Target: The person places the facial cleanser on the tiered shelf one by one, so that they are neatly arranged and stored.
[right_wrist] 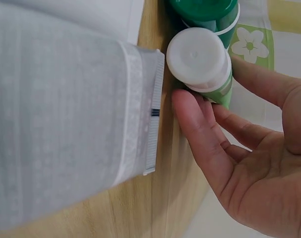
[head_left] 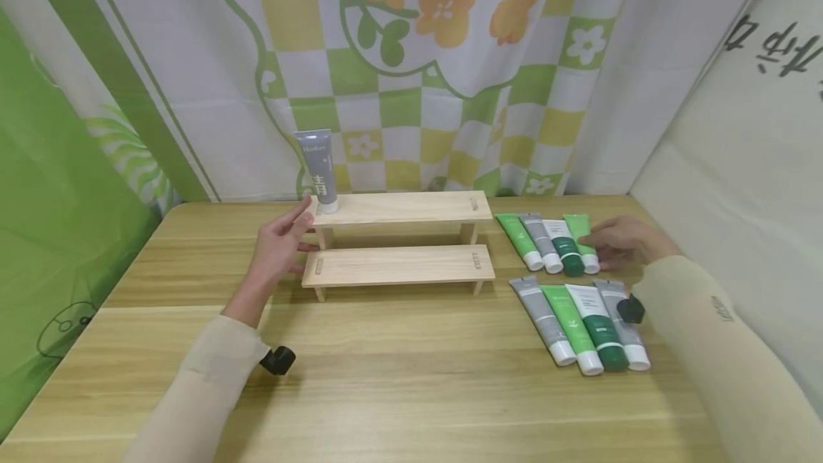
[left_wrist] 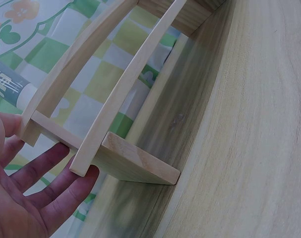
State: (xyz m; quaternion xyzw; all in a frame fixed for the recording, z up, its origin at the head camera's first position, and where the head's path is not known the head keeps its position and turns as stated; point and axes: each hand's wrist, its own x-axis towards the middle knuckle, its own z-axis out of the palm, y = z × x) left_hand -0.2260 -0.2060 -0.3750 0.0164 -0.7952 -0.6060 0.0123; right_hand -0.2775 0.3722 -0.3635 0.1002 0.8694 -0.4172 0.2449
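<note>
A two-tier wooden shelf (head_left: 398, 264) stands on the table, with a grey-blue tube (head_left: 319, 170) upright on its white cap at the upper tier's left end. My left hand (head_left: 278, 240) touches the shelf's left end. In the left wrist view, the left hand (left_wrist: 36, 188) has spread fingers against the board ends. At the right, my right hand (head_left: 626, 240) pinches a light green tube (head_left: 581, 238), the rightmost in the back row. In the right wrist view, the right hand (right_wrist: 259, 158) has its fingers around that tube's body near the white cap (right_wrist: 196, 57); the thumb tip is hidden.
Beside the pinched tube lie a green tube (head_left: 519, 240), a grey tube (head_left: 541, 241) and a white-and-dark-green tube (head_left: 564, 247). A front row of several tubes (head_left: 581, 327) lies nearer, below the right forearm. A checkered curtain (head_left: 398, 113) hangs behind the table.
</note>
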